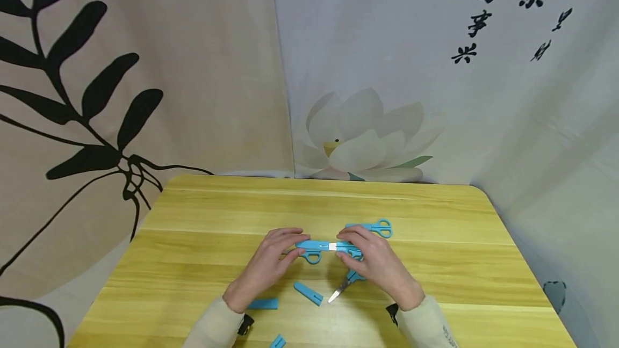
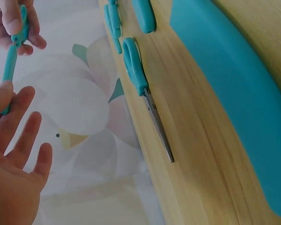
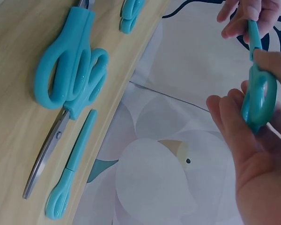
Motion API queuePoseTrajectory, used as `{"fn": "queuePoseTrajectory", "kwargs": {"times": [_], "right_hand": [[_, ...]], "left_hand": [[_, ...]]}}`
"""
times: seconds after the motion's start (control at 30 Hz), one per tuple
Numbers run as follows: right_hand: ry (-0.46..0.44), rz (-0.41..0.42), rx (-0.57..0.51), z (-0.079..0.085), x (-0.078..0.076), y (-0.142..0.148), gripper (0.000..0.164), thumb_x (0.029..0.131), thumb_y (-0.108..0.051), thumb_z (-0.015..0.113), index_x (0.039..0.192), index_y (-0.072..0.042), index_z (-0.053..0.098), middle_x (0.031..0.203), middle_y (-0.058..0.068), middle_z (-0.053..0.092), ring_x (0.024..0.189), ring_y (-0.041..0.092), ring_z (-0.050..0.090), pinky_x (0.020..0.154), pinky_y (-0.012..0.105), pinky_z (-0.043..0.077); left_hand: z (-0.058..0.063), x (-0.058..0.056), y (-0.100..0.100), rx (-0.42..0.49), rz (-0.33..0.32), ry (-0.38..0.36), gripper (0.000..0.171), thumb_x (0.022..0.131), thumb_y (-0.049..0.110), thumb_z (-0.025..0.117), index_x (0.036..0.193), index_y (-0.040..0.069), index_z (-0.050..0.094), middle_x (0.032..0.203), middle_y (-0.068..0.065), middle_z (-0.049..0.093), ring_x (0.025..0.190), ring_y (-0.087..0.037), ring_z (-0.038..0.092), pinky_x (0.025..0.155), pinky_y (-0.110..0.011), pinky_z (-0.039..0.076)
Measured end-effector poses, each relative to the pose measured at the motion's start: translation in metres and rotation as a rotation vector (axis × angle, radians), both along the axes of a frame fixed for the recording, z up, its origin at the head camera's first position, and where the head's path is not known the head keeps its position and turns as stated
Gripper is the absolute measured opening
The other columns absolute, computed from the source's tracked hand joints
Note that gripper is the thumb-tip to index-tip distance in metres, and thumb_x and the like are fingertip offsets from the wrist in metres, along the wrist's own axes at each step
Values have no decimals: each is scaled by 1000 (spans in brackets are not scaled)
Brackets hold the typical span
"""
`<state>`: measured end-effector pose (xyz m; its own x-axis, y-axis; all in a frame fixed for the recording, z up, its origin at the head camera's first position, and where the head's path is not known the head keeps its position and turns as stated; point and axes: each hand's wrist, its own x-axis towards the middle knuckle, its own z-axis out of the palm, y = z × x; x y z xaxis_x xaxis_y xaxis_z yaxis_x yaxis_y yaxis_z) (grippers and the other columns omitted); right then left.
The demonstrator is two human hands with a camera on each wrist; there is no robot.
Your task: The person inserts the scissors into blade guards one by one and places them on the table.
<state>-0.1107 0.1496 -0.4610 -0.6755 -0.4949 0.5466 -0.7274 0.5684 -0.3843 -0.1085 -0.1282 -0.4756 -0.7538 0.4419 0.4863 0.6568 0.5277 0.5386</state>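
Observation:
Above the table, my right hand [image 1: 379, 256] holds a pair of blue-handled scissors [image 3: 260, 98] by the handles. My left hand [image 1: 268, 256] pinches a blue blade cover [image 1: 316, 245] between thumb and fingers. The cover is in line with the scissors, and a short bright stretch of blade [image 1: 332, 246] shows between cover and handles. How far the blade reaches inside is hidden. In the left wrist view, the left hand's other fingers [image 2: 25, 136] are spread apart. Below the right hand lie bare-bladed scissors [image 1: 340, 290].
Covered scissors [image 1: 382, 227] lie behind the right hand. More scissor handles [image 1: 311, 257] show beyond the held cover. Loose blade covers [image 1: 308, 294] [image 1: 264, 304] [image 1: 278, 341] lie nearer on the wooden table [image 1: 203, 219]. A printed curtain [image 1: 217, 69] hangs behind the table.

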Motion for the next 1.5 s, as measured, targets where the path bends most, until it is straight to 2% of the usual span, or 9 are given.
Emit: {"fn": "queuePoseTrajectory", "kwargs": {"times": [0.13, 0.5, 0.87, 1.5], "right_hand": [[-9, -2, 7, 0, 0, 1, 31, 83, -15, 88, 109, -7, 73, 117, 2, 68, 95, 16, 67, 79, 30, 59], [35, 5, -27, -2, -2, 2, 23, 83, -11, 85, 103, -12, 73, 111, -2, 67, 92, 15, 66, 77, 31, 59], [48, 36, -48, -2, -2, 2, 23, 82, -9, 85, 101, -11, 73, 109, -2, 68, 89, 13, 66, 76, 27, 59], [33, 39, -39, -1, -1, 0, 23, 82, -9, 85, 101, -10, 72, 108, -1, 68, 89, 12, 66, 76, 24, 58]], "left_hand": [[-1, 1, 0, 7, 9, -25, 32, 93, 11, 77, 125, 13, 74, 127, -3, 72, 124, -26, 62, 103, -52, 50], [-1, 2, 2, 47, 23, -15, 27, 89, 13, 82, 116, 13, 77, 124, -5, 72, 121, -29, 63, 98, -53, 53], [1, -3, 4, 49, -21, 86, 25, 89, 11, 81, 114, 10, 78, 113, -1, 76, 113, -24, 67, 97, -49, 55], [0, -3, 5, 72, -41, 96, 25, 88, 10, 81, 113, 9, 78, 111, 1, 77, 109, -21, 70, 96, -48, 55]]}}
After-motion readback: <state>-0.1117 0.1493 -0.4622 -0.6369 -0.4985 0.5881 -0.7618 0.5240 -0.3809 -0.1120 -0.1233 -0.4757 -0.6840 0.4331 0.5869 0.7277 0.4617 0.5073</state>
